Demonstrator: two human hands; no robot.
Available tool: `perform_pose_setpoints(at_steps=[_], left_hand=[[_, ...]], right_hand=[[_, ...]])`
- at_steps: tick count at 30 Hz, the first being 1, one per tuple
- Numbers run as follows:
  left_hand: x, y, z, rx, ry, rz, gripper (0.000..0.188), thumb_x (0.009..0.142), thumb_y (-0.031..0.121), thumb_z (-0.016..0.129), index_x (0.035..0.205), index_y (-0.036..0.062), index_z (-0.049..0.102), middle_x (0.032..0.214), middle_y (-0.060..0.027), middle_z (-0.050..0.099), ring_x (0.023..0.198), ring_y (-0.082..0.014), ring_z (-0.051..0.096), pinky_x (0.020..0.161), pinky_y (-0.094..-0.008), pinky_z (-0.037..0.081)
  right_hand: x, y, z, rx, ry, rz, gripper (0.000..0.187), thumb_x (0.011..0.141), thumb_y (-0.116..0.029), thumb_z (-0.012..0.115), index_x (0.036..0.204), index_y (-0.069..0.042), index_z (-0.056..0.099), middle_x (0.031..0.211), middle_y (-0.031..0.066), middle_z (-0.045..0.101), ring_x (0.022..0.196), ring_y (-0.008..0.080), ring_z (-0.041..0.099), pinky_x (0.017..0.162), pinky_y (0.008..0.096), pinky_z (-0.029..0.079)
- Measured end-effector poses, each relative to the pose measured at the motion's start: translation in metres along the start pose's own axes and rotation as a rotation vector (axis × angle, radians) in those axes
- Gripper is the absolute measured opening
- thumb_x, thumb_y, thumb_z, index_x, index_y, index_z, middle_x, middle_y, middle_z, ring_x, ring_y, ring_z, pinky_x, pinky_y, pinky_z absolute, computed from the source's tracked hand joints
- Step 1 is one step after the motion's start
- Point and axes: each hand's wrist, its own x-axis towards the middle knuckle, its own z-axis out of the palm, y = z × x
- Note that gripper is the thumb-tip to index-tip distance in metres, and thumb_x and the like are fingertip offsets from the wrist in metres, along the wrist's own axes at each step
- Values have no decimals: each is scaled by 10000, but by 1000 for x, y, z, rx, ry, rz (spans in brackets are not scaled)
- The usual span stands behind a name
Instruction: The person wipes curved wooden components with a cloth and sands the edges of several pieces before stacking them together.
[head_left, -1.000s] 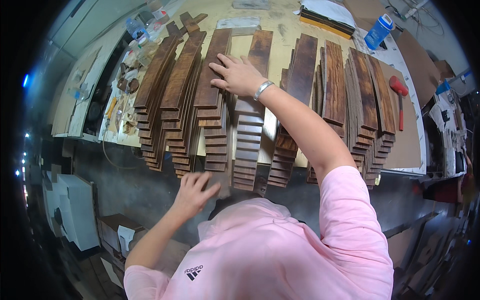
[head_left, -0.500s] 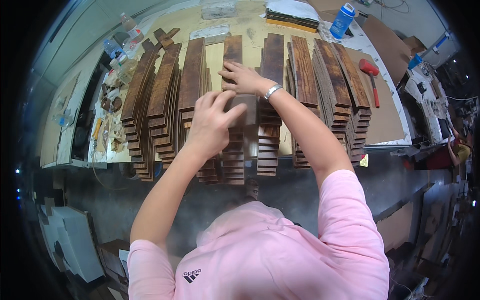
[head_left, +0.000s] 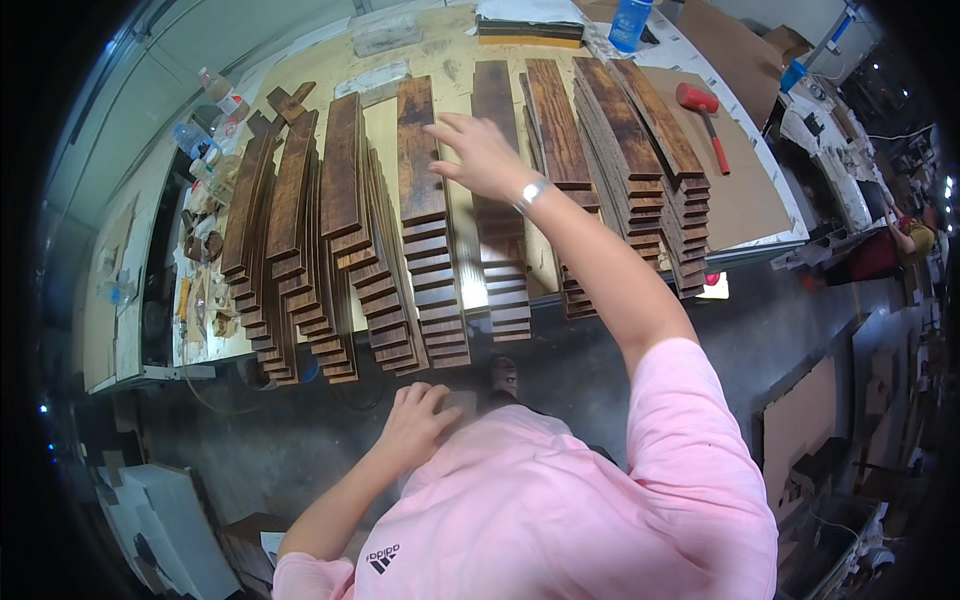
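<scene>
My right hand (head_left: 478, 155), with a silver bracelet on its wrist, reaches over the middle stacks of brown wood planks. Its fingers are apart and hold nothing; whether they touch the wood I cannot tell. Under the fingertips lies the top of one plank stack (head_left: 419, 160), and another stack (head_left: 495, 85) is partly hidden behind the hand. My left hand (head_left: 415, 428) is down in front of the table edge, close to my body. Its fingers curl around a blurred greyish thing (head_left: 460, 405) whose kind I cannot make out. The planks' near ends form stepped rows.
More stepped plank stacks fan out left (head_left: 290, 190) and right (head_left: 560, 130) across the table. A red mallet (head_left: 697, 98) lies on cardboard at the right. Bottles (head_left: 222, 92) stand at the left, and a blue bottle (head_left: 629, 25) at the back. A person (head_left: 905, 240) is far right.
My left hand has pulled back from the middle stack toward my body with the greyish thing. My right hand has lifted its spread fingers and stays over the stacks. The view has shifted.
</scene>
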Motion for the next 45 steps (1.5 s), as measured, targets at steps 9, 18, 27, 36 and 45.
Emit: perform_pose_setpoints(at_steps=[9, 18, 27, 36, 45], left_hand=[[-5, -7, -25, -188, 258, -201, 551, 543, 38, 707, 1088, 112, 717, 1263, -113, 593, 1130, -334, 518, 949, -424, 434], [55, 12, -49, -238, 410, -49, 580, 550, 29, 744, 1124, 92, 693, 1272, -129, 588, 1119, -353, 533, 960, -442, 473], [95, 31, -61, -187, 520, -160, 594, 542, 25, 737, 1131, 81, 693, 1277, -139, 591, 1125, -358, 533, 967, -441, 479], [228, 26, -117, 152, 680, -101, 641, 563, -61, 677, 1183, 98, 665, 1310, -137, 583, 1181, -381, 517, 1009, -463, 451], [210, 46, -51, 130, 401, -105, 641, 528, -84, 685, 1138, 111, 680, 1300, -121, 583, 1153, -360, 532, 982, -474, 466]], right_hand=[[-141, -49, -1, -181, 112, 99, 876, 830, -363, 743, 1532, -55, 318, 1622, 178, 228, 1483, 350, 252, 1189, 523, 247], [-130, -35, -5, -62, 254, -52, 522, 854, -166, 689, 1344, -54, 548, 1436, 118, 513, 1332, 309, 459, 1114, 446, 363], [-66, 25, -41, 25, 125, -171, 383, 896, -216, 635, 1264, -112, 633, 1366, 103, 569, 1298, 297, 484, 1085, 445, 375], [12, 93, -31, -119, -396, -152, 515, 970, -492, 534, 1433, -268, 514, 1539, 115, 393, 1410, 363, 362, 1125, 463, 385], [20, 108, -40, -58, -410, -155, 497, 971, -512, 532, 1425, -310, 530, 1550, 57, 391, 1428, 351, 342, 1124, 471, 388]])
